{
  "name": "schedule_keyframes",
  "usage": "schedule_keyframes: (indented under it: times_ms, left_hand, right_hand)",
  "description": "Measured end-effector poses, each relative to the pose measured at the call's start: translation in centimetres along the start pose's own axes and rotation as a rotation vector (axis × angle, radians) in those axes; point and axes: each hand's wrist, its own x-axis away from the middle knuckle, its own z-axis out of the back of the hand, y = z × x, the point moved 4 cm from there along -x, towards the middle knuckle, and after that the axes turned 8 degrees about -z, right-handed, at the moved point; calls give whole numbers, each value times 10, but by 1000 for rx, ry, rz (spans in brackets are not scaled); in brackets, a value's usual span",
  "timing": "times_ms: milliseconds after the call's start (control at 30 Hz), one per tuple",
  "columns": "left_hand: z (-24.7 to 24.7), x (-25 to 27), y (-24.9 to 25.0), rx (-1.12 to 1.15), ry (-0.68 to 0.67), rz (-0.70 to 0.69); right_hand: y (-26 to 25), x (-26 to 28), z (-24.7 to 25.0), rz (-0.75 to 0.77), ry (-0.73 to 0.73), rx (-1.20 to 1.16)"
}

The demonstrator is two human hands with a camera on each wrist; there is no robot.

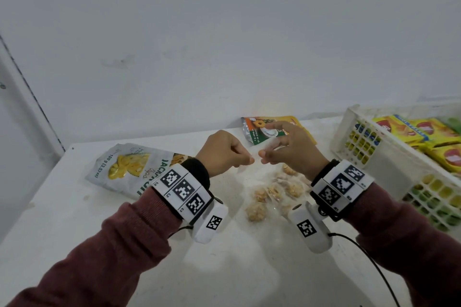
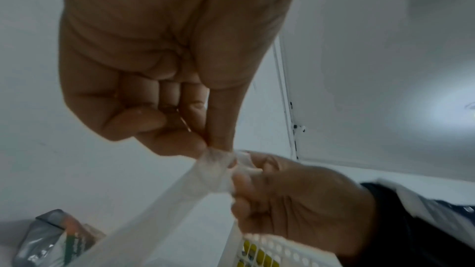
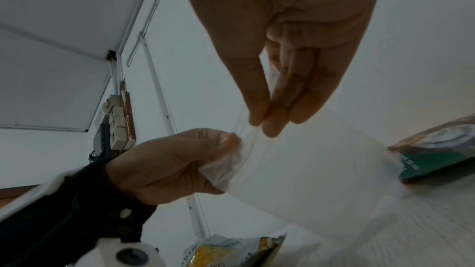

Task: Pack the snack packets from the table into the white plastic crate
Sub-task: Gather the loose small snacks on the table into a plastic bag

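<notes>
On the white table we list, leftmost, a jackfruit chips packet lying flat. At centre, our left hand and right hand both pinch the top of a clear bag of round snacks, an orange-green packet behind. Rightmost, the white plastic crate holds yellow packets.

Hands: left hand and right hand pinch clear plastic bag of pale round snacks.
Crate: white plastic lattice crate, tabletop's right edge.

clear bag: thin glossy plastic | crate: white perforated plastic | jackfruit packet: glossy foil
</notes>
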Motion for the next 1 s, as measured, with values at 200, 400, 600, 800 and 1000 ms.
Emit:
schedule_keyframes:
  times_ms: [200,400,600,800,1000]
  left_hand:
    - [13,-8,1,140,169,56]
    - [-8,-13,31,-238,113,-85]
    - [-14,-1,42,-378,154,-137]
    - [-7,4,26,-542,91,-66]
    - [18,5,8,-584,151,10]
  right_hand:
    - [12,-3,13,-34,-21,218]
    - [-8,3,11,493,188,823]
    - [-13,-16,17,561,152,694]
    - [5,-26,2,374,-111,902]
    - [-16,22,-16,979,29,786]
